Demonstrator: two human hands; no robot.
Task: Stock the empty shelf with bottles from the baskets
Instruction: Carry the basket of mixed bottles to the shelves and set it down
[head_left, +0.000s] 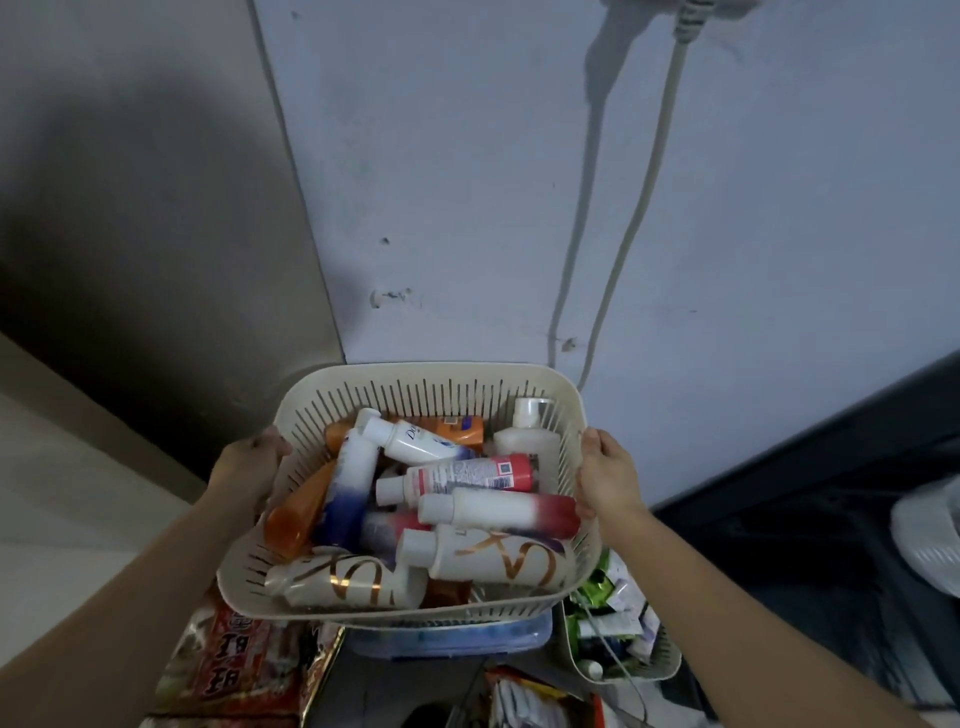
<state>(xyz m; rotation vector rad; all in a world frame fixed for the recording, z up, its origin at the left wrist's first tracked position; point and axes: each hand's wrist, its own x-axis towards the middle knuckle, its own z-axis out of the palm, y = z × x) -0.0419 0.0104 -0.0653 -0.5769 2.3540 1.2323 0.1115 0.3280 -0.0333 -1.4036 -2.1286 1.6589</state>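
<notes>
A cream slotted basket is held up in front of me, full of several bottles lying jumbled. Among them are a white and red bottle, a white and blue bottle, an orange bottle and a white bottle with gold lettering. A white pump bottle stands at the basket's far right corner. My left hand grips the basket's left rim. My right hand grips its right rim. No shelf shows in the view.
A pale wall with a hanging grey cable stands right behind the basket. Below it sit a blue lidded box, a second cream basket of small packets, and red snack packets. A dark surface lies to the right.
</notes>
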